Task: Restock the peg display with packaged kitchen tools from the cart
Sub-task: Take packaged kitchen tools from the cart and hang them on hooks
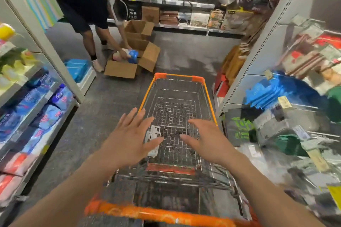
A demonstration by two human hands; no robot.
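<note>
Inside the orange-rimmed wire shopping cart point(179, 75), a flat pale carded tool package point(153, 131) lies on the mesh. Above the cart, the left hand point(127, 142) and right hand point(208, 142) hover with fingers spread, holding nothing. The package looks light and stiff, so pinching its card edge should do.

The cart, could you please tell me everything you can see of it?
The cart is a wire-mesh metal basket with orange rim trim and an orange handle, standing upright in the aisle. A white pack lies inside. The left hand and right hand spread open above it, gripping nothing.

Bare forearms point(73, 186), left hand point(127, 142), right hand point(208, 143)
</note>
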